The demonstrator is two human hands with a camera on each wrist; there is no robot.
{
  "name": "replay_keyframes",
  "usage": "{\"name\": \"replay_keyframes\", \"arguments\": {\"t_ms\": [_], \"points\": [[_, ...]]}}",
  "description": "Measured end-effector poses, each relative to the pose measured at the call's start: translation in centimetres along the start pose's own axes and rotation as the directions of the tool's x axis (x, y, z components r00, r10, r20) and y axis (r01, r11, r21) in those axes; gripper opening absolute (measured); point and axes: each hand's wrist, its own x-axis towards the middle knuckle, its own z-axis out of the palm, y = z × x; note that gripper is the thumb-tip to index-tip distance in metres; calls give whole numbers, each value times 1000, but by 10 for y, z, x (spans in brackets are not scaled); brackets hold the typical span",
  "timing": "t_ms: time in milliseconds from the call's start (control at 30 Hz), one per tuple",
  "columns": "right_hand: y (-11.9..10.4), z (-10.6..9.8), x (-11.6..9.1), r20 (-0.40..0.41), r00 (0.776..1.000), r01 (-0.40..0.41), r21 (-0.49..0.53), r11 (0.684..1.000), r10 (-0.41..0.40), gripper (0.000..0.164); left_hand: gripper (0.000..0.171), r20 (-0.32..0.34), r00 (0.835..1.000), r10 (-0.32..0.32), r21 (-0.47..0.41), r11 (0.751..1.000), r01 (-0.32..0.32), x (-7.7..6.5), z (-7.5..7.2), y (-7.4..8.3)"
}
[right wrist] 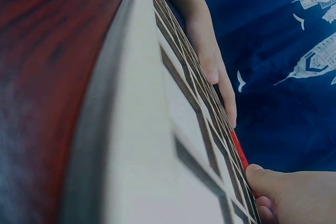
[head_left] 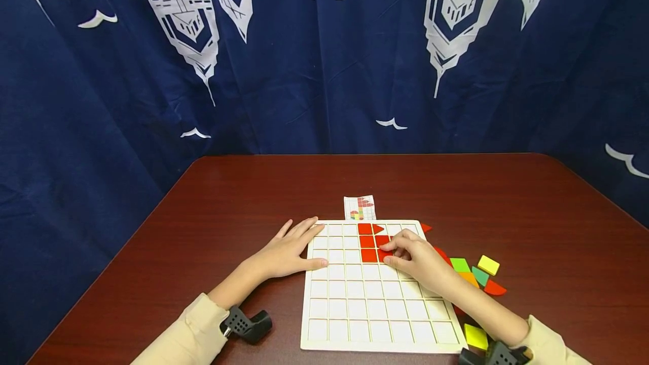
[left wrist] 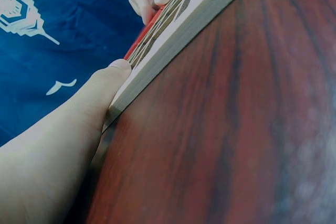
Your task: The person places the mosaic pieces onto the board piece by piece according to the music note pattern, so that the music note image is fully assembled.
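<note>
A white grid board with raised cell dividers lies flat on the table. Red tiles fill several cells near its far side, among them a small red triangle. My left hand rests on the board's left edge with fingers spread, the thumb on the rim. Over the third row from the far edge, the thumb and index finger of my right hand pinch a red tile in the cell right of another red one. Its far part is hidden by the fingers; in the right wrist view, red shows beside the right thumb.
A small printed pattern card lies beyond the board's far edge. Loose tiles lie to the board's right: yellow, green, teal, orange and red. Another yellow tile lies near the right forearm.
</note>
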Motion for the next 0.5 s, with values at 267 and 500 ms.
{"name": "replay_keyframes", "arguments": {"t_ms": [267, 500], "points": [[-2, -1, -1, 35, 999, 10, -6, 1000, -10, 4, 83, 6, 1000, 3, -7, 1000, -3, -2, -1, 1], [-9, -20, -2, 21, 999, 33, -24, 999, -32, 3, 83, 5, 1000, 3, -6, 1000, -3, 1, -1, 0]]}}
